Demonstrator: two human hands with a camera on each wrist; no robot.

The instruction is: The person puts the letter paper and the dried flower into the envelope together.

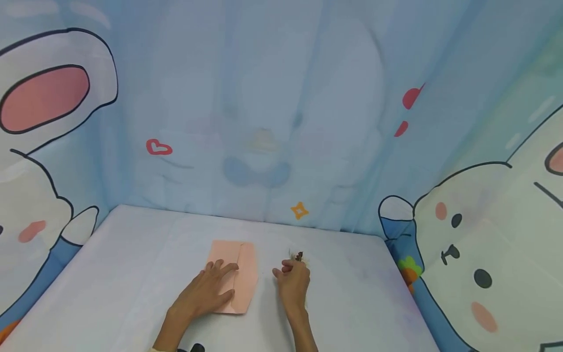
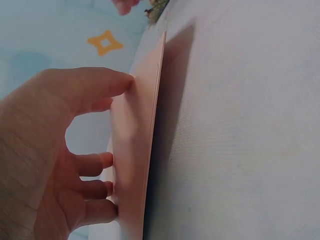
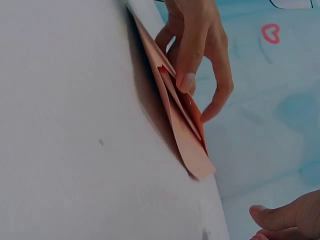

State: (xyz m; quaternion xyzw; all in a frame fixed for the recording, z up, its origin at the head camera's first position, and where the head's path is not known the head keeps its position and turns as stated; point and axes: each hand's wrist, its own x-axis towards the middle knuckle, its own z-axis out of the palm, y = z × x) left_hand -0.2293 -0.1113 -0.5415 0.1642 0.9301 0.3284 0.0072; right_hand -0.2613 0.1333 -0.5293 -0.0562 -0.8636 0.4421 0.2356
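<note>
On the white table lies a pink paper envelope [image 1: 247, 278], its long seam facing up. My left hand [image 1: 204, 293] rests on it with spread fingertips, and the left wrist view shows the thumb and fingers touching its upper face [image 2: 137, 130]. In the right wrist view the envelope [image 3: 197, 160] gapes at the mouth, with a reddish inner edge showing. To the right, my right hand [image 1: 292, 286] hovers with loosely curled fingers, no held thing visible. Just behind it sits a small dried flower bunch [image 1: 299, 256], partly hidden by the hand; the left wrist view shows the bunch [image 2: 157, 11] apart from the fingers.
A white cloth covers the table [image 1: 352, 283]. Behind it hangs a blue curtain [image 1: 264, 98] printed with cartoon rabbits. A small dark object [image 1: 198, 348] shows at the bottom edge, its kind unclear.
</note>
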